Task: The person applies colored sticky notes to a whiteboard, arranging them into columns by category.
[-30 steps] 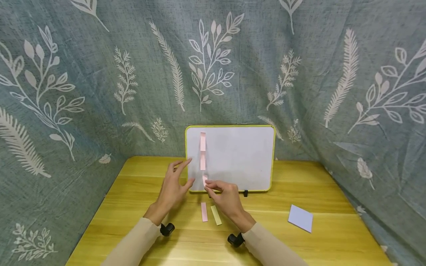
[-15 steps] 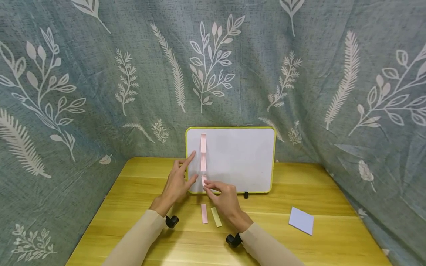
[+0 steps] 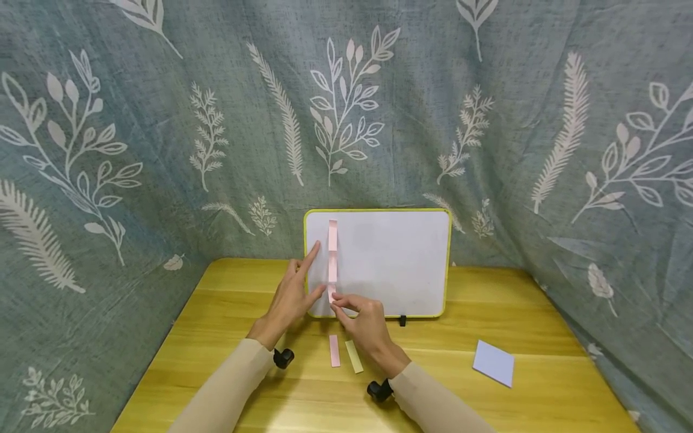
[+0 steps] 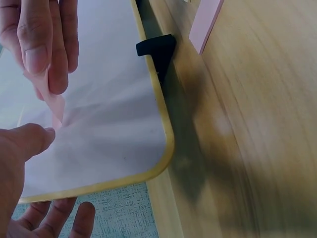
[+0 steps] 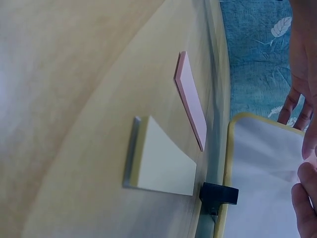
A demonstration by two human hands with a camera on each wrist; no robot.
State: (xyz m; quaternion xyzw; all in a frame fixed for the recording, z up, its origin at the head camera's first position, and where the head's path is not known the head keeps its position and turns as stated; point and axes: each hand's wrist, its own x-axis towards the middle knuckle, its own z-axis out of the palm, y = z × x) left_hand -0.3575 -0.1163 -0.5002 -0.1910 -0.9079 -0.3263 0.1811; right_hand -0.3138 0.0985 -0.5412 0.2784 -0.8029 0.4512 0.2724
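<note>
A whiteboard (image 3: 395, 258) with a yellow frame stands upright at the back of the table. Two pink sticky strips (image 3: 332, 236) run down its left part, one above the other. Below them my right hand (image 3: 370, 325) pinches a third pink sticky strip (image 4: 56, 104) between thumb and fingers; its lower end meets the board near my left thumb. My left hand (image 3: 289, 297) grips the board's left edge, thumb in front and several fingers behind, as the left wrist view shows. A pink sticky-note pad (image 3: 334, 351) and a pale yellow one (image 3: 354, 356) lie before the board.
On the right side of the wooden table (image 3: 216, 337) lies a light blue sticky-note pad (image 3: 494, 364). Black feet (image 3: 402, 320) hold the board's lower edge. Patterned grey-green cloth (image 3: 346, 120) hangs behind and at both sides.
My left hand has moved rightward and up onto the board's left edge, its thumb now close to the lowest strip. That strip, still pinched by my right hand, has shifted slightly left, more under the others.
</note>
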